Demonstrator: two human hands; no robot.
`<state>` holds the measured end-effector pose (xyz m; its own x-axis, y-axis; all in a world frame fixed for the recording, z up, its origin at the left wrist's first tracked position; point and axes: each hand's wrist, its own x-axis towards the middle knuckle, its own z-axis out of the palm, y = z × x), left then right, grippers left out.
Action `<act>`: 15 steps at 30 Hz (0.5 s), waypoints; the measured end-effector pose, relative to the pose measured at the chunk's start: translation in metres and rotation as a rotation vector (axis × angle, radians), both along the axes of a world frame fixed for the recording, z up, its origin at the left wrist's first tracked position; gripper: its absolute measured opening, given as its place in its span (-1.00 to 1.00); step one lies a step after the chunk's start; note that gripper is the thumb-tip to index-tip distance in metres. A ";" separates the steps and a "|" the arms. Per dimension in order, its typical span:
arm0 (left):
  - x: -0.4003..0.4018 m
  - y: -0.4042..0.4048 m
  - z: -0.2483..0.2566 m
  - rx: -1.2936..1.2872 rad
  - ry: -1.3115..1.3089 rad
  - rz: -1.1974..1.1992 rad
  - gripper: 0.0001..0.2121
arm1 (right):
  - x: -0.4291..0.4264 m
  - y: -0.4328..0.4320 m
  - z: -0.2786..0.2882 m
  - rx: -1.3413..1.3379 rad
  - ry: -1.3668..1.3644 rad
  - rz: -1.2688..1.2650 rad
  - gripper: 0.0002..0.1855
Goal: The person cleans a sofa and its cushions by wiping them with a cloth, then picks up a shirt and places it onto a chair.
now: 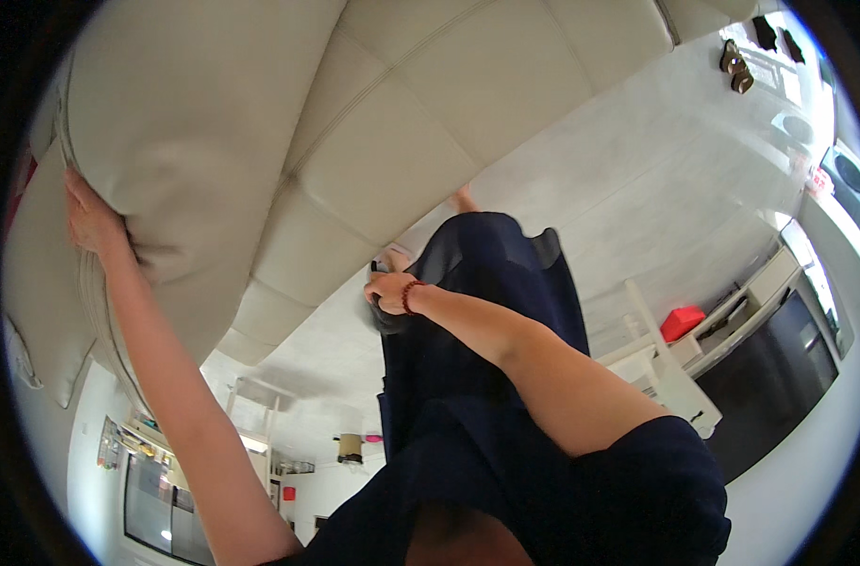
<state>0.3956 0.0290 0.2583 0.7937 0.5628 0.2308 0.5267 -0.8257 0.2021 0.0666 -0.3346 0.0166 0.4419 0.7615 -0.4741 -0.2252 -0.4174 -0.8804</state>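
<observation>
A beige leather sofa stretches across the upper left, with its large back cushion (189,127) beside the seat (401,120). My left hand (96,221) rests on the cushion's piped edge, its fingers partly hidden against the leather; whether they grip it is unclear. Creases show in the leather beside my wrist. Near the seat's front edge, my right hand (391,291), with a dark red bead bracelet (410,296) at the wrist, is closed around a dark grey object (389,322). My fingers and the dark blue clothing hide part of that object, so its kind cannot be told.
Pale floor (585,170) runs along the sofa front, where my feet partly show. Sandals (737,67) lie far off at upper right. At right stand a low white cabinet (769,276), a red box (682,323) and a large dark screen (769,382). A bin (350,448) stands at lower middle.
</observation>
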 end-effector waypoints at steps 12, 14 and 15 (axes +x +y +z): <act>-0.087 0.035 0.108 0.039 0.188 -0.531 -0.42 | 0.237 -0.103 0.007 -0.650 -0.475 -0.957 -0.68; -0.124 0.043 0.097 0.169 0.227 -0.554 -0.35 | 0.142 -0.053 -0.052 -0.685 -0.671 -0.370 -0.70; -0.166 0.055 0.098 0.303 0.285 -0.470 -0.32 | 0.104 0.006 0.010 -0.621 -0.451 -0.131 -0.71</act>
<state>0.2293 0.0844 0.3560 0.9944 0.0813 0.0680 0.0920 -0.9808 -0.1722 0.1710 -0.3286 0.0264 0.7615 0.3435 -0.5497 0.0175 -0.8586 -0.5123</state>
